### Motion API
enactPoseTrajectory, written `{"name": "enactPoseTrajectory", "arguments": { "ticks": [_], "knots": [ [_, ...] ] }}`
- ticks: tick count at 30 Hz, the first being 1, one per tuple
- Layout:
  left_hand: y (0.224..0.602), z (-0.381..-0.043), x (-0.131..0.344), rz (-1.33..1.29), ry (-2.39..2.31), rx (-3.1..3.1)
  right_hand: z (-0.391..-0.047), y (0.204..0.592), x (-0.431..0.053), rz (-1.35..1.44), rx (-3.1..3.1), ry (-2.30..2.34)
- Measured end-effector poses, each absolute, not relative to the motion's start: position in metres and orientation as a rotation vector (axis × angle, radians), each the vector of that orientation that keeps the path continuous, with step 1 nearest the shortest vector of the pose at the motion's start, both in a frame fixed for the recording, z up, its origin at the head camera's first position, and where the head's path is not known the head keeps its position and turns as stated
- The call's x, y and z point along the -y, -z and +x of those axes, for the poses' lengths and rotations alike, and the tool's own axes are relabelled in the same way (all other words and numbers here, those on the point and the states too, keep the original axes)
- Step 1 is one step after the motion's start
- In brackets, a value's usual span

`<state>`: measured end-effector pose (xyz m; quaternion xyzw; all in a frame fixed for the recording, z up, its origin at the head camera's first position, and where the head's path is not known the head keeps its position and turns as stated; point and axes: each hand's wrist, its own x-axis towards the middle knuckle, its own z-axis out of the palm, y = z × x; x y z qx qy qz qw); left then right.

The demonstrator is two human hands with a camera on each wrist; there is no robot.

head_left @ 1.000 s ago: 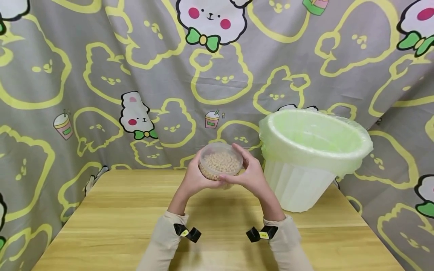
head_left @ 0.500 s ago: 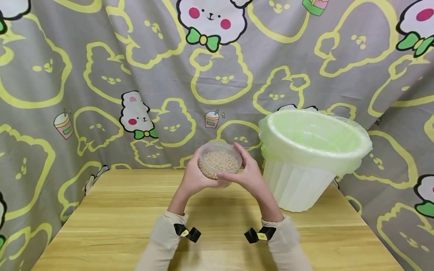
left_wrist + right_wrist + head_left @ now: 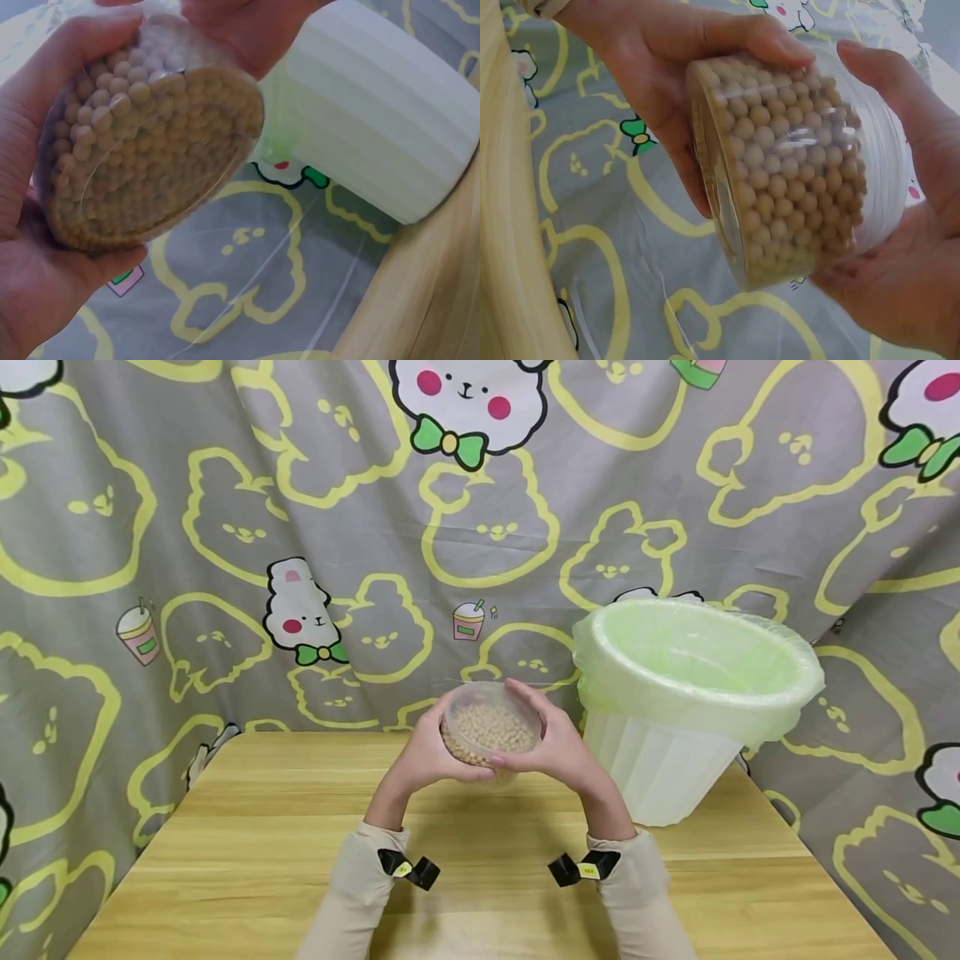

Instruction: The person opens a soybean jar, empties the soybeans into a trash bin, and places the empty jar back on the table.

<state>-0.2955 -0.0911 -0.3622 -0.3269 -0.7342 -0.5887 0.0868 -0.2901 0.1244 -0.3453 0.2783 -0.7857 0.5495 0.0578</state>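
A round clear plastic jar point(image 3: 491, 731) full of small beige balls is held up over the table by both hands, tilted so its top faces the head camera. My left hand point(image 3: 431, 756) grips the jar's left side, thumb along the near side. On the opposite side my right hand point(image 3: 555, 747) holds it, thumb at the near rim and fingers round the far right edge. The left wrist view shows the flat bottom of the jar point(image 3: 161, 150), with balls packed against it. Seen from the right wrist, the jar point(image 3: 795, 165) lies sideways between the two hands.
A white ribbed bin point(image 3: 652, 768) with a pale green bag liner point(image 3: 690, 710) over its rim stands at the table's back right. Behind the wooden table point(image 3: 247, 843) hangs a grey curtain point(image 3: 360, 535) with yellow cartoon outlines. Each beige sleeve carries a black wrist camera.
The jar has come slightly lower and nearer, still between both hands. My right wrist has shifted a little to the right. The bin has stayed put.
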Motion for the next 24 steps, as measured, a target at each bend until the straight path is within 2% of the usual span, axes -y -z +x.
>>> {"name": "enactPoseTrajectory", "arguments": {
  "ticks": [4,8,14,24],
  "knots": [
    [0.355,-0.288,0.087,-0.92,1.679,2.215,-0.286,0.344,-0.119,0.711,2.454,-1.577],
    [0.369,-0.298,0.087,-0.861,1.625,2.231,-0.283,0.344,-0.111,0.615,2.471,-1.493],
    [0.377,-0.305,0.089,-0.897,1.658,2.23,-0.285,0.344,-0.115,0.681,2.406,-1.539],
    [0.348,-0.286,0.101,-0.933,1.681,2.203,-0.291,0.342,-0.13,0.691,2.331,-1.721]
  ]
}}
